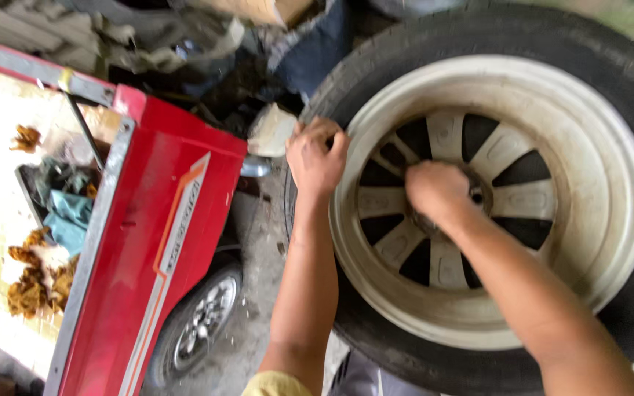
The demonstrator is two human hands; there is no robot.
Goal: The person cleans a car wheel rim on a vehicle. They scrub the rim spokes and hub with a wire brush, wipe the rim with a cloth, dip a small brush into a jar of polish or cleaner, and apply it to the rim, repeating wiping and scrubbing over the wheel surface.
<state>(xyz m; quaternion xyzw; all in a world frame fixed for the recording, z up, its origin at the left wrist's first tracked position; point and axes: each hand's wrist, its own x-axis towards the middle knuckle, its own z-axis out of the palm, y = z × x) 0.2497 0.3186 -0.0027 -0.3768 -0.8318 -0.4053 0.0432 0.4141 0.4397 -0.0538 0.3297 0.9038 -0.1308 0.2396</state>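
Wheel (493, 198) hub hidden under closed right hand (434, 189); left hand (315, 158) grip clamps rim.

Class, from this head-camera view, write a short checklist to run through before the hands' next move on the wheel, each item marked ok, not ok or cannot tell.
1. Left hand grips the white rim edge: ok.
2. Right hand is at the hub: ok.
3. Tool in right hand: cannot tell, blurred.
4. Tyre seated on rim: cannot tell.
5. Red cart apart from tyre: ok.
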